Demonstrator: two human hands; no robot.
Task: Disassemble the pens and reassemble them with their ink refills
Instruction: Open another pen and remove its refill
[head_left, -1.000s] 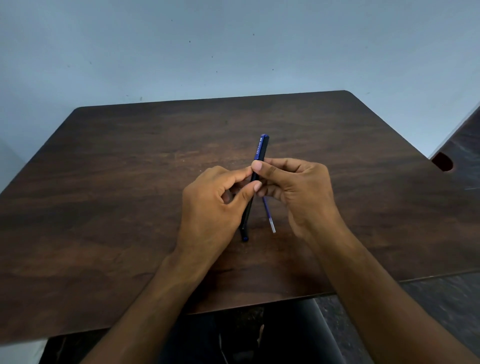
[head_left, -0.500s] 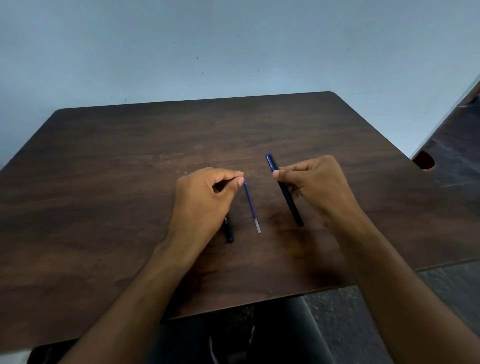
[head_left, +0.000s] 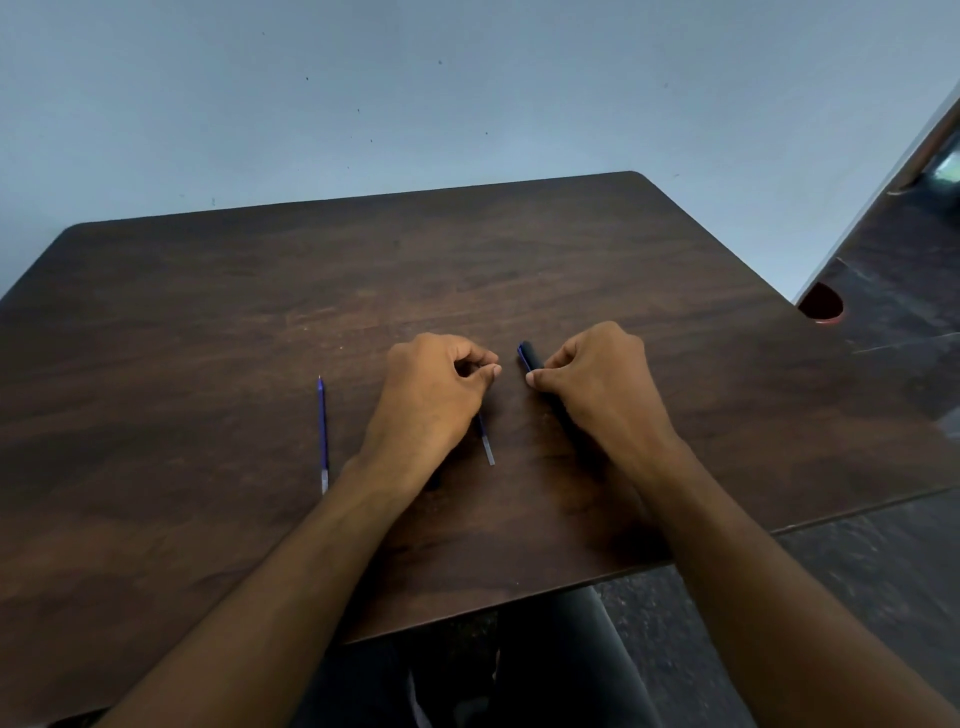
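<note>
1. Two ink refills are out of their pens, so disassembly looks well advanced; one loose refill (head_left: 322, 434) lies on the wooden table (head_left: 208, 312) well to the left of the left hand (head_left: 431, 400), touched by neither hand.
2. The second refill (head_left: 486, 441) pokes out below the left hand, whose fingers are curled with thumb and forefinger pinched together; it appears to hold this refill, and a dark piece at its heel may be a barrel part, though that is too hidden to tell.
3. To the right of the left hand, the right hand (head_left: 597, 395) grips a dark pen barrel (head_left: 529, 356) between curled fingers and thumb, its blue-edged end sticking out beyond the fingertips.
4. Left to do, by my judgement: put both refills back and close the pens.
5. Against half a second ago, the hands sit lower towards the table; the loose refill is newly in view.
</note>
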